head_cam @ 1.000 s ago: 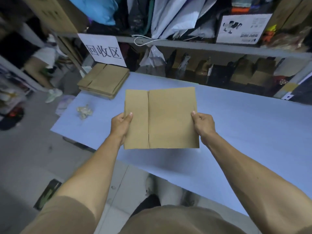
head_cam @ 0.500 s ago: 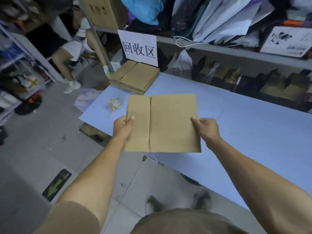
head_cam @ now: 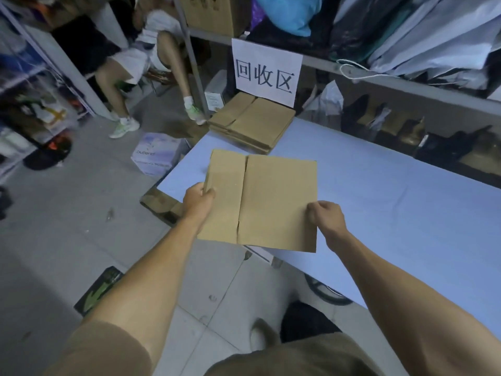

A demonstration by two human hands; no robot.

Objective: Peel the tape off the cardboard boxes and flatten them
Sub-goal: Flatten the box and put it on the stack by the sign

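Both hands gripping one flattened box [head_cam: 267, 202] by its side edges, left hand [head_cam: 199, 198], right hand [head_cam: 325, 217], held over the table [head_cam: 393, 207] corner. No tape visible on it. Stack of flattened boxes [head_cam: 253, 123] already lying at far table end under sign [head_cam: 267, 71]; apparently next for that pile, further boxes not visible.

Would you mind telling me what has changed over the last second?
The flattened cardboard box, gripped at its sides by the left hand and right hand, has been carried left toward the stack of flattened boxes under the paper sign. Both grips and the stack are unchanged.
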